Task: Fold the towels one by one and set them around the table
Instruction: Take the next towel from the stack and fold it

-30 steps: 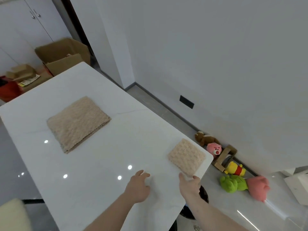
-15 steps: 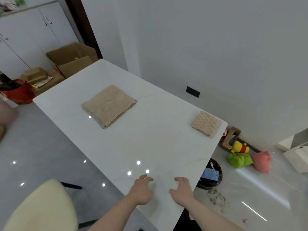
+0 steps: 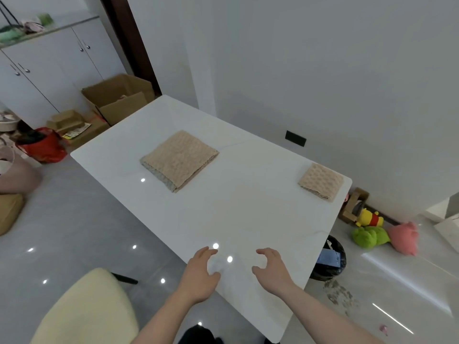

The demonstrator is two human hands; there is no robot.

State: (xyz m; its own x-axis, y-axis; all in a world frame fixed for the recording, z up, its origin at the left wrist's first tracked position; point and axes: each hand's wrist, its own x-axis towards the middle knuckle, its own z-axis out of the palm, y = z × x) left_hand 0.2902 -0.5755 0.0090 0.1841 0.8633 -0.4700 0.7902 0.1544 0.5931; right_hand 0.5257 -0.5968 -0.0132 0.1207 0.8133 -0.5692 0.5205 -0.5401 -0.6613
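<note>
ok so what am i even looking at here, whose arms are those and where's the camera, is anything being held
There is no machine here. The arms belong to a person wearing a wide-angle camera on the head, so the single picture looks forward and down over their own hands. The left hand and the right hand hover over the near end of a white table, fingers loosely curled, with nothing in either grip. On the table lie two folded beige towels: a larger towel near the middle and a smaller towel at the far right corner. Around the table you can see a cream chair, cardboard boxes, a black bin and soft toys on the floor.
</note>
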